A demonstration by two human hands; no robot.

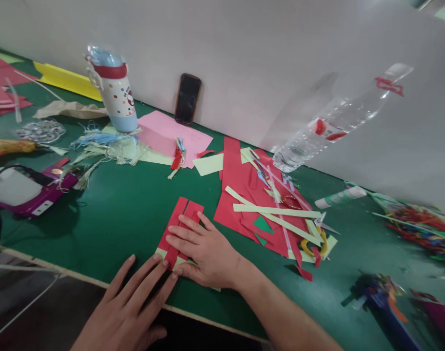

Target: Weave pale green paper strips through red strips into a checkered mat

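Note:
Near the front edge of the green table lies a small piece of folded red paper [173, 220] with a slit-like line down its length and pale green paper [161, 252] at its lower end. My right hand [203, 248] rests flat over its right part, fingers spread across the red strips. From the lower left my left hand [134, 302] reaches in, fingers stretched out, its fingertips touching the paper's lower left end. The palm and fingers of my right hand hide part of the paper.
Right of my hands, red paper [231, 209] carries pale green strips [277, 211], scraps and yellow-handled scissors [315, 242]. A clear bottle [328, 119], a phone [187, 99] and a flask [116, 95] stand along the wall. A purple device [43, 192] sits left; a white tube [340, 198] lies right.

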